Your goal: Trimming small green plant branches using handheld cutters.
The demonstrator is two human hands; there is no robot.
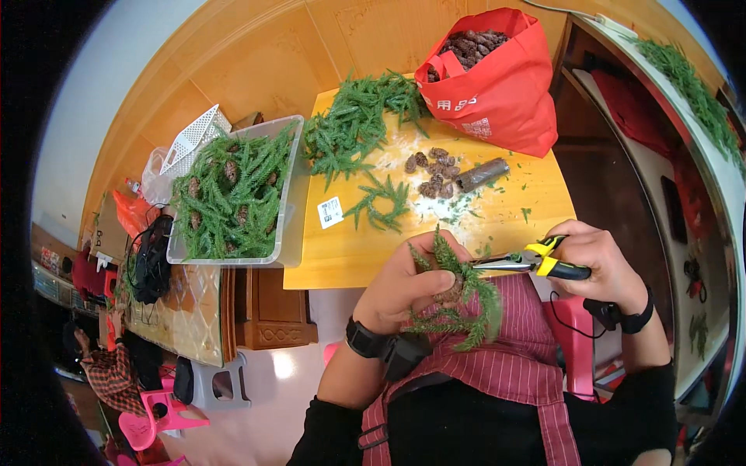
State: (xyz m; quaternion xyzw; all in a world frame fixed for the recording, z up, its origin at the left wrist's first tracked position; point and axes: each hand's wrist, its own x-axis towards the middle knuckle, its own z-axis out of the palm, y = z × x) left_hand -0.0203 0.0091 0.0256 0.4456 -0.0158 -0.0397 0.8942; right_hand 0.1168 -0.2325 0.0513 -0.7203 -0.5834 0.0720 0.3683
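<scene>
My left hand [416,283] is closed around a green artificial pine sprig [478,303] with a brown pine cone [451,293] at its middle. In my right hand [598,256] is a pair of yellow-and-black pliers [544,258], gripped by the handles. The pliers' metal jaws reach left to the sprig beside my left fingers; whether they pinch a wire there is hidden. Beyond my hands, on the yellow table [342,260], lie a small green wreath ring [381,203], several loose pine cones [439,167] and a dark roll [483,175].
A red bag [505,101] of pine cones stands at the table's far right, beside a heap of green sprigs [350,128]. Left of the table is a clear plastic bin [289,179] filled with sprigs and cones. Shelving [629,116] runs along the right. A person [116,377] sits far left.
</scene>
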